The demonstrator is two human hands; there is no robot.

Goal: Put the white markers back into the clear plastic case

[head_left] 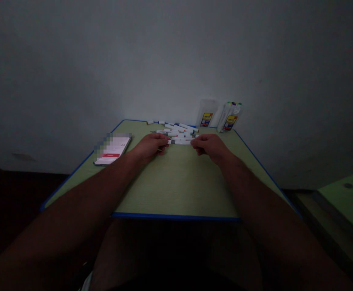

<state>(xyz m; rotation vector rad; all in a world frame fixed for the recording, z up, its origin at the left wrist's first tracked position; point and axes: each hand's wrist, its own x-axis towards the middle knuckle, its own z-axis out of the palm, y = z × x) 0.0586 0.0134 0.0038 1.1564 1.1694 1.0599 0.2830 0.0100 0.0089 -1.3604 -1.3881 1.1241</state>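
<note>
Because both ends of the marker [180, 142] are pinched only between fingertips and thumbs, it could slip or twist if one hand let go sooner than the other. The left hand [155, 146] grips its left end, the right hand [208, 144] its right end, fingers curled in on both; it lies level between them, at the near side of the loose markers [188, 127] on the far part of the table [179, 182]. An outward pull might drag a cap off, I judge. The loose markers lie crossed and close together, so a knuckle pushed to the far side could set several rolling, perhaps to the blue far edge by the wall [164, 60]. At the far right, the clear case [206, 115] and the filled case [229, 119] stand tall and narrow; a knock from the right hand could topple either. A wide sweep of the left forearm could shove the phone [114, 149] at the left.

Counted: two hands; one marker held by both; two cases, one with at least three coloured marker ends showing at its top; one phone; one table. Of the loose markers I make out at least eight, but they overlap in dim light, so I cannot give the exact number.
</note>
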